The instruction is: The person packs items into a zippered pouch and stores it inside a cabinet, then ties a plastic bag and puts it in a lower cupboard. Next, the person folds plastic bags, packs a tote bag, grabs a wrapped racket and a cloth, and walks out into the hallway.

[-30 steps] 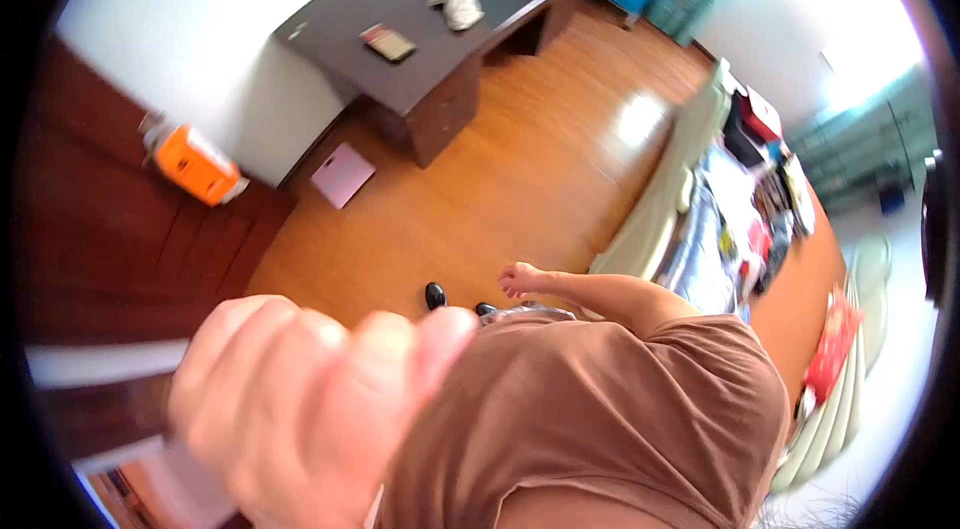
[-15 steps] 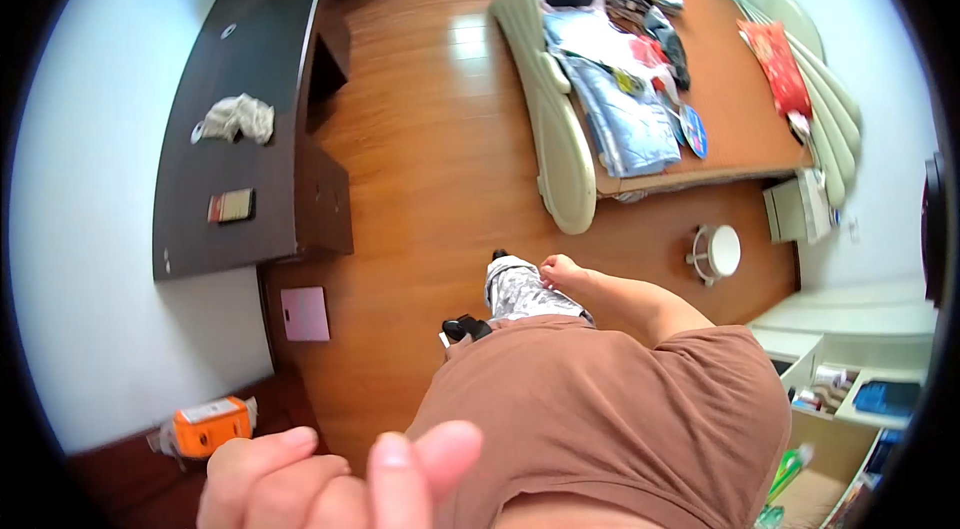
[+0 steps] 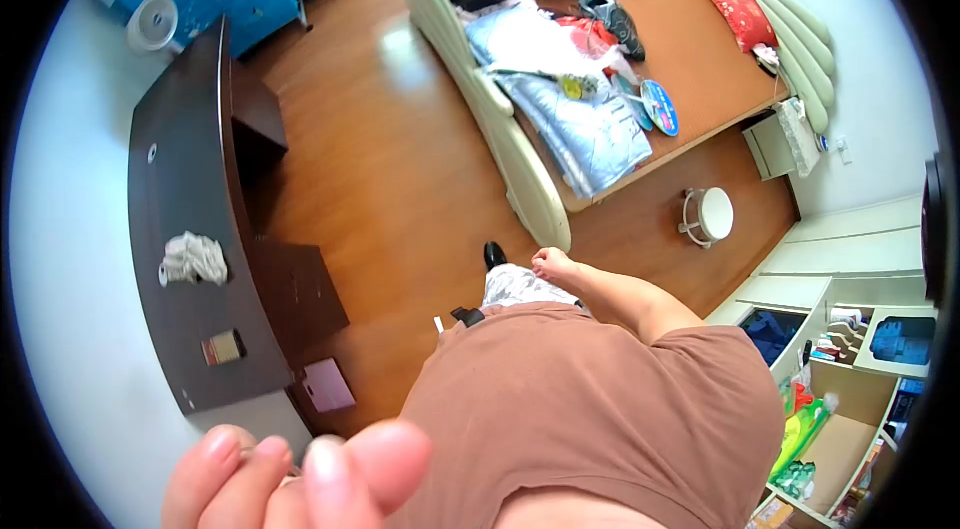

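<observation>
Dark desk (image 3: 175,194), crumpled cloth (image 3: 195,259) on top. Your left hand (image 3: 285,501) raised close, fingers curled; can't tell what it grips. Pink board (image 3: 328,386) on floor. Patterned trousers (image 3: 512,289) just beside your right hand (image 3: 553,265), loosely curled, contents unclear. Bed (image 3: 690,69), white stool (image 3: 715,214).

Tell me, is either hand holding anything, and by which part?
Nothing shows in the left hand or right hand; both are curled, so something small could hide.
</observation>
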`<act>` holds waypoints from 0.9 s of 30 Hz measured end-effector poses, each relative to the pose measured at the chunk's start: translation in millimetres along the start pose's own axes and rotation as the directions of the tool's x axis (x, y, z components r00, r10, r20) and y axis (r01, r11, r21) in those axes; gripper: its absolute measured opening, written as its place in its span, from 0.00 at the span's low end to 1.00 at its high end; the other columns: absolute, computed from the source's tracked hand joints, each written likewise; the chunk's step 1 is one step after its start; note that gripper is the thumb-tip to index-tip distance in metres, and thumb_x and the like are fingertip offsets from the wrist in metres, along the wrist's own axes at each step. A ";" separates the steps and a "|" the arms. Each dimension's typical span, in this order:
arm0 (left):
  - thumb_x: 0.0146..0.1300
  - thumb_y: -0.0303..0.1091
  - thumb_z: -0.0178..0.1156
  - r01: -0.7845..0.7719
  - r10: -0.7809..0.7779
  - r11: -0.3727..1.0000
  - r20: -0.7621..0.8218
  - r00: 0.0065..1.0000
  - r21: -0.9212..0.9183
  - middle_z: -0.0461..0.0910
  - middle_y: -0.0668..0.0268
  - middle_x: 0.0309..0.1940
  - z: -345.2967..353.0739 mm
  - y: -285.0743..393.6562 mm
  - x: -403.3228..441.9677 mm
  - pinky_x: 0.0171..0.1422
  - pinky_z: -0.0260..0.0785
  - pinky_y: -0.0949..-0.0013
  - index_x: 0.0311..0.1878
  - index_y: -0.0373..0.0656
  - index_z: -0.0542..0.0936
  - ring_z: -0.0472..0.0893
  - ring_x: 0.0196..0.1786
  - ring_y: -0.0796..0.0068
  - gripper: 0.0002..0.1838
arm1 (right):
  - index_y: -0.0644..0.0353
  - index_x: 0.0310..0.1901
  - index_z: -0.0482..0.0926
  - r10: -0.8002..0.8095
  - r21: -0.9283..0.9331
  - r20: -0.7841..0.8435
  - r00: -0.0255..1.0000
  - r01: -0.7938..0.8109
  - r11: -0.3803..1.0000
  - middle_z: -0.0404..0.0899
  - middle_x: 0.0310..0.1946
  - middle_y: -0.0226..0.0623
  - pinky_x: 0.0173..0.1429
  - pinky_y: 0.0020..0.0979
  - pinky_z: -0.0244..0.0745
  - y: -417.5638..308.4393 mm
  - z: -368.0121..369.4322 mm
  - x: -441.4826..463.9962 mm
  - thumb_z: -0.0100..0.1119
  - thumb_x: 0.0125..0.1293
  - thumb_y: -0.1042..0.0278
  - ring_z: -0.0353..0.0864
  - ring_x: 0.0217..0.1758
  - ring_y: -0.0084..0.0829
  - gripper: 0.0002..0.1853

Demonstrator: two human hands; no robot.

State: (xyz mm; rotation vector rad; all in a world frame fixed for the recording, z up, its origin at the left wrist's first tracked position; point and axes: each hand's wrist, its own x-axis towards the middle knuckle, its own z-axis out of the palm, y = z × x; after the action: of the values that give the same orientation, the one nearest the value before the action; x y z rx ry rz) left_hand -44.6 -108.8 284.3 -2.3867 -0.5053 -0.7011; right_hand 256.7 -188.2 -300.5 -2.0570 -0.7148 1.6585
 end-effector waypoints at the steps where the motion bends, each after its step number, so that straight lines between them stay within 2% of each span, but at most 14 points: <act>1: 0.53 0.29 0.74 0.002 -0.003 1.000 0.015 1.000 0.019 0.77 0.68 0.27 4.7 -7.1 8.8 0.36 0.77 0.73 0.41 0.36 0.76 0.77 0.24 0.78 0.17 | 0.64 0.46 0.79 -0.007 0.010 -0.013 1.000 0.007 1.000 0.84 0.33 0.37 0.35 0.29 0.79 -20.5 -14.3 3.7 0.52 0.66 0.66 0.84 0.33 0.26 0.13; 3: 0.56 0.22 0.69 0.005 -0.007 0.998 -0.020 1.000 -0.067 0.80 0.63 0.34 18.9 -24.7 10.4 0.39 0.78 0.69 0.44 0.35 0.74 0.78 0.28 0.73 0.16 | 0.64 0.47 0.78 -0.020 -0.009 -0.001 1.000 0.020 1.000 0.83 0.35 0.37 0.35 0.29 0.80 -59.8 -36.1 13.8 0.51 0.67 0.66 0.84 0.33 0.25 0.13; 5: 0.53 0.20 0.69 0.150 -0.093 0.932 0.182 0.979 -0.330 0.75 0.63 0.30 35.7 -49.6 19.6 0.36 0.74 0.63 0.46 0.34 0.75 0.72 0.25 0.72 0.17 | 0.63 0.49 0.77 -0.029 0.031 -0.003 1.000 0.029 0.999 0.84 0.36 0.37 0.35 0.29 0.80 -79.9 -52.5 40.8 0.50 0.69 0.65 0.84 0.34 0.25 0.13; 7: 0.56 0.27 0.68 0.303 -0.324 0.934 -0.089 0.942 -0.186 0.73 0.68 0.21 129.6 -59.0 -0.4 0.29 0.68 0.73 0.33 0.40 0.78 0.70 0.22 0.75 0.07 | 0.63 0.50 0.77 -0.047 0.094 -0.021 0.999 0.049 0.994 0.83 0.38 0.37 0.36 0.29 0.81 -100.6 -63.6 60.5 0.50 0.70 0.65 0.84 0.35 0.26 0.14; 8: 0.56 0.27 0.68 0.467 -0.455 0.858 0.103 0.884 -0.215 0.75 0.68 0.23 158.4 -65.5 -12.7 0.29 0.67 0.73 0.34 0.39 0.79 0.72 0.22 0.76 0.06 | 0.63 0.50 0.77 -0.042 0.097 -0.015 0.999 0.043 0.994 0.83 0.38 0.37 0.36 0.29 0.81 -110.2 -64.2 68.8 0.50 0.70 0.65 0.84 0.35 0.26 0.14; 9: 0.56 0.26 0.68 0.617 -0.554 0.758 0.291 0.780 -0.210 0.77 0.67 0.24 185.9 -71.7 -26.5 0.29 0.67 0.73 0.34 0.39 0.80 0.74 0.23 0.77 0.06 | 0.63 0.50 0.77 -0.018 0.115 0.008 1.000 0.017 0.993 0.83 0.38 0.37 0.36 0.29 0.81 -120.1 -63.9 76.7 0.50 0.70 0.64 0.84 0.35 0.26 0.14; 12: 0.62 0.29 0.65 0.918 -0.763 0.310 0.512 0.394 -0.246 0.76 0.68 0.20 266.0 -69.2 -107.6 0.25 0.64 0.75 0.34 0.38 0.81 0.74 0.21 0.82 0.05 | 0.62 0.50 0.76 0.032 0.121 0.055 0.998 -0.038 0.992 0.83 0.39 0.37 0.37 0.29 0.81 -155.4 -57.4 97.3 0.49 0.71 0.64 0.84 0.35 0.27 0.14; 15: 0.66 0.33 0.62 0.991 -0.769 -0.005 0.634 0.083 -0.136 0.73 0.71 0.15 310.2 -69.3 -175.5 0.21 0.63 0.77 0.33 0.37 0.80 0.71 0.16 0.85 0.09 | 0.62 0.51 0.76 0.069 0.153 0.093 0.993 -0.083 0.985 0.82 0.38 0.37 0.37 0.29 0.81 -190.6 -41.1 115.8 0.49 0.71 0.64 0.83 0.36 0.26 0.13; 17: 0.67 0.34 0.61 0.991 -0.755 -0.080 0.655 0.009 -0.106 0.73 0.71 0.14 338.6 -91.9 -189.8 0.20 0.62 0.78 0.32 0.37 0.80 0.72 0.16 0.85 0.11 | 0.62 0.52 0.75 -0.006 0.206 0.129 0.992 -0.020 0.978 0.81 0.42 0.37 0.40 0.28 0.80 -224.8 -35.2 136.9 0.51 0.72 0.62 0.82 0.40 0.26 0.15; 19: 0.67 0.35 0.60 0.991 -0.731 0.002 0.676 0.092 -0.133 0.72 0.71 0.14 373.1 -131.7 -192.7 0.20 0.61 0.77 0.32 0.37 0.80 0.72 0.16 0.84 0.11 | 0.62 0.53 0.75 -0.015 0.226 0.114 0.993 -0.011 0.974 0.80 0.42 0.36 0.40 0.28 0.79 -254.2 -35.1 150.5 0.52 0.71 0.61 0.81 0.40 0.25 0.16; 22: 0.68 0.35 0.60 0.954 -0.690 0.194 0.660 0.298 -0.227 0.72 0.71 0.14 421.0 -193.8 -143.3 0.21 0.61 0.76 0.34 0.38 0.80 0.71 0.16 0.84 0.10 | 0.61 0.53 0.75 -0.189 0.167 -0.062 0.980 0.197 0.966 0.79 0.39 0.34 0.39 0.26 0.77 -293.0 -49.6 182.9 0.56 0.69 0.61 0.79 0.39 0.22 0.17; 23: 0.65 0.34 0.60 0.936 -0.657 0.293 0.670 0.346 -0.196 0.77 0.63 0.20 436.1 -211.6 -128.1 0.28 0.67 0.70 0.35 0.40 0.80 0.77 0.21 0.74 0.07 | 0.61 0.54 0.75 -0.298 0.080 -0.211 0.931 0.320 0.944 0.80 0.42 0.35 0.40 0.28 0.78 -297.6 -57.3 197.8 0.58 0.68 0.61 0.79 0.44 0.23 0.18; 24: 0.65 0.34 0.61 0.903 -0.616 0.386 0.675 0.405 -0.189 0.78 0.63 0.21 448.1 -225.8 -108.8 0.29 0.68 0.69 0.35 0.40 0.80 0.77 0.22 0.72 0.07 | 0.62 0.54 0.76 -0.299 0.129 -0.380 0.875 0.370 0.920 0.81 0.49 0.41 0.56 0.34 0.74 -313.2 -65.4 195.9 0.59 0.65 0.58 0.80 0.52 0.33 0.20; 27: 0.64 0.34 0.62 0.816 -0.515 0.530 0.676 0.527 -0.232 0.80 0.63 0.23 487.3 -249.7 -65.9 0.29 0.69 0.68 0.36 0.41 0.80 0.78 0.22 0.70 0.07 | 0.61 0.55 0.75 -0.271 0.091 -0.632 0.726 0.417 0.905 0.80 0.51 0.42 0.53 0.33 0.76 -335.8 -112.1 199.9 0.61 0.65 0.57 0.78 0.55 0.32 0.22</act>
State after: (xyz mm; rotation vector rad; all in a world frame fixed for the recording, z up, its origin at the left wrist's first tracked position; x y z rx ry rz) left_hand -45.1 375.4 20.3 -2.8790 -1.8455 -0.4987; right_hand 352.6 200.4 -229.3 -1.9629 -0.5938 0.7472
